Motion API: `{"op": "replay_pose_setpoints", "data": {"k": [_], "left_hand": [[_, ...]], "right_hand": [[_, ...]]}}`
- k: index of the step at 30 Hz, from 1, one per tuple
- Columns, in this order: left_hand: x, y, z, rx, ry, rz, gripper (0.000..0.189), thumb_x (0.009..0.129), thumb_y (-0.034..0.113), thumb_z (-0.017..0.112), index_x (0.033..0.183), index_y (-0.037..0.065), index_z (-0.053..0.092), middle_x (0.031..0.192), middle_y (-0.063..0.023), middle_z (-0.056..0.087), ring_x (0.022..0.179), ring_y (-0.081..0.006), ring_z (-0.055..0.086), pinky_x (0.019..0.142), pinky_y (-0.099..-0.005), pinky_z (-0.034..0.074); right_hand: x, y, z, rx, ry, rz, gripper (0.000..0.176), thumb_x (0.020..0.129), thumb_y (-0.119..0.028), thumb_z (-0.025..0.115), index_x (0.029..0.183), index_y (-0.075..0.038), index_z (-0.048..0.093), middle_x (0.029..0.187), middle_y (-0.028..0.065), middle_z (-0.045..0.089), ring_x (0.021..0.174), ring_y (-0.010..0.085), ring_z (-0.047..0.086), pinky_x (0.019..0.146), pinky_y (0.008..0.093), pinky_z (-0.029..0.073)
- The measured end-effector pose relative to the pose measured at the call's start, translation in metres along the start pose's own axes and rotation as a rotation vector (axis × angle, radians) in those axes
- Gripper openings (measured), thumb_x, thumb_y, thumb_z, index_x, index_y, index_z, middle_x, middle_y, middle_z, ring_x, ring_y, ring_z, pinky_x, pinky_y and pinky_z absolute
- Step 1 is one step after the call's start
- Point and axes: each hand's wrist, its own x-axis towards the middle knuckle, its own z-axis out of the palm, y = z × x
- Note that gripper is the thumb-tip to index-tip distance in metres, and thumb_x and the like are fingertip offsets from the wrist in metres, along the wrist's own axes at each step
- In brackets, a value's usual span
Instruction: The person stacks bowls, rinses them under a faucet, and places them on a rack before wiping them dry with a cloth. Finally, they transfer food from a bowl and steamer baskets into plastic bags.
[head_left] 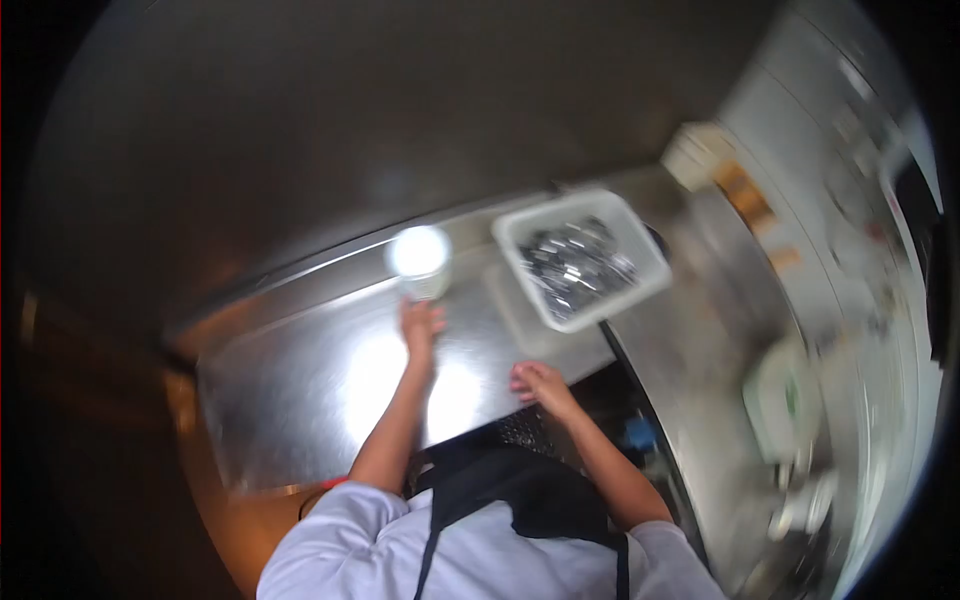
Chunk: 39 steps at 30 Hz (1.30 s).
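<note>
A white round container (421, 265) with a glaring bright top stands near the back of the steel counter (300, 395). My left hand (422, 328) reaches toward it, fingertips right at its base, thumb apart from the fingers. Lower and to the right, my right hand (540, 385) hovers close to the counter's front edge with loosely bent fingers and nothing visible in them. Beyond that hand sits a white plastic tub (640, 290) full of shiny metal pieces (575, 265), blurred in this view.
A steel wall rises behind the counter. On the right, another steel surface (690, 400) holds a pale green-white container (785, 400) and smeared white items (805, 510). White boxes (697, 155) and an orange-brown item (745, 195) are at the back right. A dark gap lies below my right hand.
</note>
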Motion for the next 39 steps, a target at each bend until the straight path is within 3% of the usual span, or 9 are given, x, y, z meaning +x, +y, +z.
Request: {"op": "replay_pose_setpoints", "data": {"k": [2,5,7,10,14,17,24,33,39], "left_hand": [[0.010,-0.026,-0.019,-0.023,-0.097,0.162,0.064,0.099,0.025,0.062,0.152,0.017,0.028,0.128,-0.0138,0.062,0.101,-0.0292,0.069,0.077,-0.0414,0.061],[0.015,-0.027,-0.024,0.165,-0.072,0.077,0.058,0.102,0.029,0.053,0.152,0.015,0.028,0.140,-0.0149,0.055,0.114,-0.0330,0.062,0.085,-0.0436,0.058],[-0.003,-0.030,-0.019,0.172,-0.058,0.024,0.053,0.101,0.021,0.050,0.150,0.013,0.032,0.140,-0.0198,0.054,0.112,-0.0391,0.062,0.090,-0.0475,0.055],[-0.026,-0.049,-0.026,0.304,-0.111,-0.016,0.047,0.099,0.019,0.053,0.143,0.011,0.041,0.133,-0.0184,0.058,0.102,-0.0356,0.067,0.081,-0.0431,0.057],[-0.144,-0.113,-0.005,0.475,-0.378,-0.053,0.040,0.098,0.020,0.053,0.136,0.012,0.049,0.120,-0.0149,0.065,0.087,-0.0282,0.067,0.069,-0.0344,0.054],[-0.258,-0.157,0.036,0.492,-0.615,-0.141,0.037,0.098,0.022,0.055,0.134,0.013,0.053,0.119,-0.0129,0.066,0.086,-0.0263,0.067,0.073,-0.0336,0.054],[-0.518,-0.213,0.161,0.490,-1.062,-0.239,0.034,0.102,0.023,0.053,0.131,0.006,0.055,0.111,-0.0119,0.068,0.083,-0.0194,0.068,0.069,-0.0292,0.055],[-0.664,-0.307,0.299,0.373,-1.301,-0.146,0.028,0.102,0.021,0.053,0.121,0.001,0.058,0.102,-0.0119,0.068,0.073,-0.0144,0.065,0.064,-0.0258,0.053],[-0.796,-0.341,0.400,0.228,-1.396,-0.171,0.028,0.103,0.019,0.045,0.119,0.000,0.060,0.101,-0.0118,0.069,0.074,-0.0153,0.065,0.066,-0.0269,0.053]], "right_hand": [[-0.048,0.071,-0.037,0.056,0.163,0.007,0.035,0.098,-0.034,0.063,0.118,-0.005,0.067,0.104,0.0051,0.070,0.092,0.0151,0.069,0.073,0.0290,0.056],[-0.153,0.161,-0.082,-0.584,0.626,0.022,0.031,0.093,-0.037,0.063,0.108,-0.011,0.073,0.095,0.0132,0.075,0.090,0.0291,0.072,0.078,0.0424,0.056],[-0.232,0.230,-0.101,-0.516,0.832,0.176,0.031,0.091,-0.037,0.063,0.105,-0.012,0.074,0.097,0.0147,0.074,0.093,0.0333,0.071,0.081,0.0463,0.055],[-0.327,0.317,-0.080,-0.307,1.120,0.366,0.030,0.090,-0.037,0.063,0.100,-0.011,0.075,0.096,0.0157,0.074,0.092,0.0355,0.070,0.083,0.0478,0.054],[-0.439,0.435,-0.054,0.010,1.338,0.475,0.032,0.092,-0.037,0.062,0.100,-0.009,0.074,0.091,0.0142,0.074,0.088,0.0342,0.071,0.082,0.0462,0.054],[-0.495,0.466,-0.027,0.308,1.346,0.497,0.023,0.095,-0.020,0.060,0.102,-0.003,0.073,0.082,0.0088,0.073,0.074,0.0155,0.071,0.069,0.0328,0.055],[-0.583,0.508,-0.058,0.425,1.325,0.352,0.022,0.096,-0.015,0.059,0.108,0.000,0.069,0.091,0.0065,0.072,0.080,0.0163,0.071,0.071,0.0318,0.055],[-0.725,0.504,-0.191,0.457,1.617,0.131,0.024,0.096,-0.019,0.064,0.111,-0.001,0.069,0.092,0.0064,0.073,0.078,0.0130,0.070,0.068,0.0279,0.054],[-0.816,0.528,-0.210,0.671,1.798,0.082,0.021,0.095,-0.016,0.065,0.110,-0.002,0.069,0.094,0.0067,0.073,0.078,0.0149,0.071,0.066,0.0270,0.055]]}}
